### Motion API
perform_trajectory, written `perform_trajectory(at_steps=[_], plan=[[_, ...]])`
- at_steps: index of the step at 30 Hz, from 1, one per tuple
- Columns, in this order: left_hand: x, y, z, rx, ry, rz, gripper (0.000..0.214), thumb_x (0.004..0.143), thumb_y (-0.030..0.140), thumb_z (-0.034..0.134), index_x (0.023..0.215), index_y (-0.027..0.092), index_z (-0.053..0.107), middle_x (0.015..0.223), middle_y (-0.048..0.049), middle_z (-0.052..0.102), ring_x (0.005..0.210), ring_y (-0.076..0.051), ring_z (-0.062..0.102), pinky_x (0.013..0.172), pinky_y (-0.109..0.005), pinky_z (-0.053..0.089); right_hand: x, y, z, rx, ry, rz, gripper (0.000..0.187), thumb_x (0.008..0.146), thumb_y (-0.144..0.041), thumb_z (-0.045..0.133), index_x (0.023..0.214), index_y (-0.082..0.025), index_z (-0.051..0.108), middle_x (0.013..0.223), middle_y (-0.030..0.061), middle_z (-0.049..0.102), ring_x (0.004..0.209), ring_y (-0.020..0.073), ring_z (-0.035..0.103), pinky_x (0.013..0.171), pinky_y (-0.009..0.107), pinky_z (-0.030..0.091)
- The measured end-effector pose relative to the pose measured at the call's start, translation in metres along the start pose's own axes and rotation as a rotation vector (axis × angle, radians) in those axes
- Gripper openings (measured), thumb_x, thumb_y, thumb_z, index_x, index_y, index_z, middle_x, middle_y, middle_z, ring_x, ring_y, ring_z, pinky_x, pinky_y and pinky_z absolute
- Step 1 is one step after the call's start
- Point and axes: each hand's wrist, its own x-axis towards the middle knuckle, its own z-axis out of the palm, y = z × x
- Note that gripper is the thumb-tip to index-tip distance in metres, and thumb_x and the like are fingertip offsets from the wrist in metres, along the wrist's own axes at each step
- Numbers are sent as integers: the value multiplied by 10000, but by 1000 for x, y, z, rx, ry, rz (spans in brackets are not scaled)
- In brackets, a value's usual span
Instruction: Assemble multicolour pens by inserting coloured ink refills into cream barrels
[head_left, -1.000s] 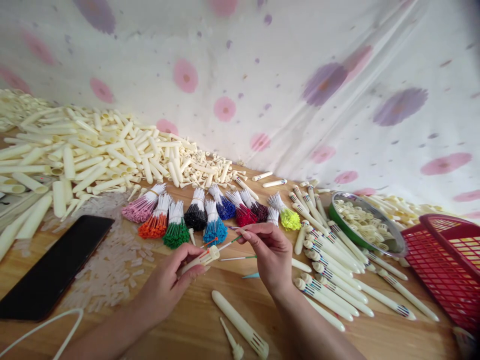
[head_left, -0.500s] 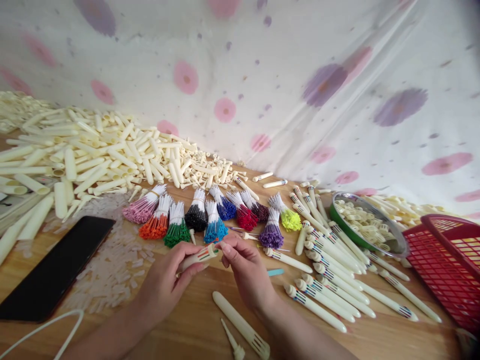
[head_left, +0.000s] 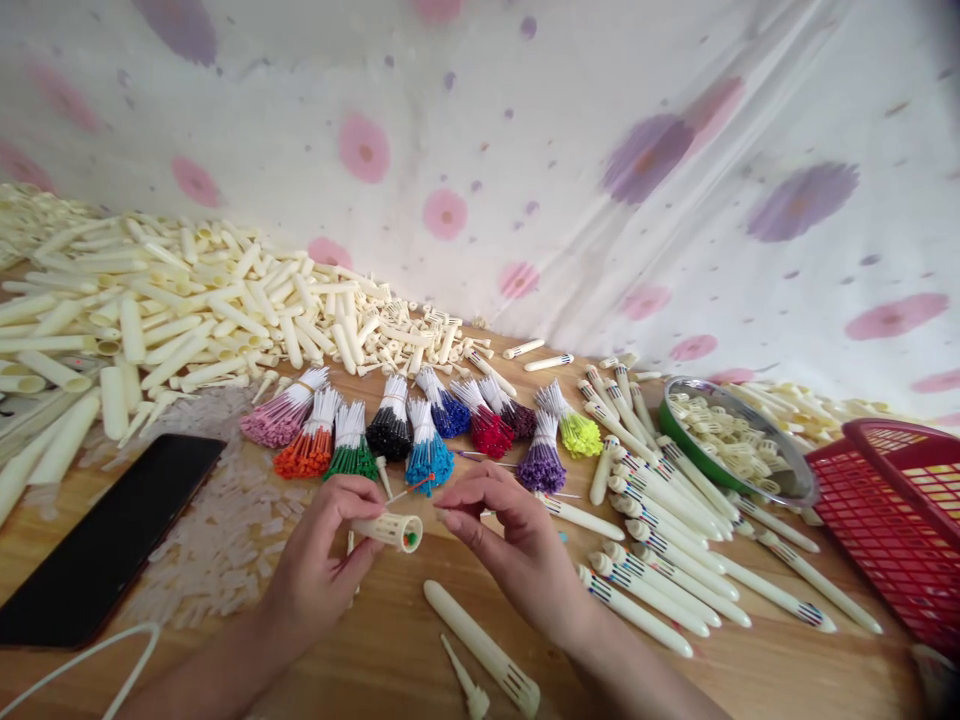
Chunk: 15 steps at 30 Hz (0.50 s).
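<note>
Left hand [head_left: 330, 540]: gripped the slotted barrel [head_left: 381, 529], lower centre of frame
Right hand [head_left: 514, 550]: curled nearby; I couldn't tell its grip
Barrel: coloured tips [head_left: 411, 539] inside; filling seemed underway
Next move: probably wanted my barrel steady

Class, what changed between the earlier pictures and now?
The right hand moved left and let go of the green-tipped refill, now inside the tube, whose mouth turned toward the camera. The left hand still holds the tube; the phone stayed put.

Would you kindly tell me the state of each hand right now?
Left hand: closed, holding a slotted cream tube.
Right hand: loosely pinched; whether it holds anything cannot be told.
</note>
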Motion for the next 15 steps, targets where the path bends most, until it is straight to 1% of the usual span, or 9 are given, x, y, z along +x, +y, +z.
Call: perform_trajectory(at_steps=[4, 6, 10, 13, 15], plan=[[-1, -2, 2, 1, 13, 73, 244, 729, 12, 517, 829, 232, 487, 848, -16, 562, 758, -162, 596, 640, -267, 489, -1, -10, -8, -218, -100, -191, 107, 845, -156, 591, 879, -187, 688, 792, 34, 607, 719, 123, 572, 631, 229, 474], [0, -3, 3, 25, 28, 108, 248, 732, 1, 504, 828, 229, 485, 847, -8, 554, 758, -155, 589, 647, -264, 489, -2, -12, -10, -327, -116, -296, 132, 865, -149, 564, 916, -167, 685, 802, 49, 618, 717, 127, 569, 631, 237, 472], [1, -2, 3, 84, 31, 153, 239, 743, -6, 499, 826, 217, 480, 856, -4, 546, 767, -146, 579, 671, -258, 489, -5, -13, -11, -510, -120, -453, 178, 882, -107, 512, 956, -153, 667, 786, 53, 625, 678, 128, 536, 602, 245, 445], [2, -1, 1, 120, 24, 165, 242, 751, -15, 494, 831, 212, 472, 862, -2, 539, 774, -137, 574, 682, -247, 483, -6, -12, -10, -585, -121, -529, 211, 872, -63, 489, 974, -142, 656, 779, 57, 631, 678, 135, 518, 595, 247, 434], [3, 1, 1, 141, 18, 173, 238, 757, -14, 490, 833, 211, 471, 866, -1, 537, 780, -135, 570, 689, -243, 480, -6, -12, -8, -629, -142, -526, 215, 874, -58, 481, 965, -139, 658, 767, 54, 635, 679, 137, 513, 595, 243, 431]])
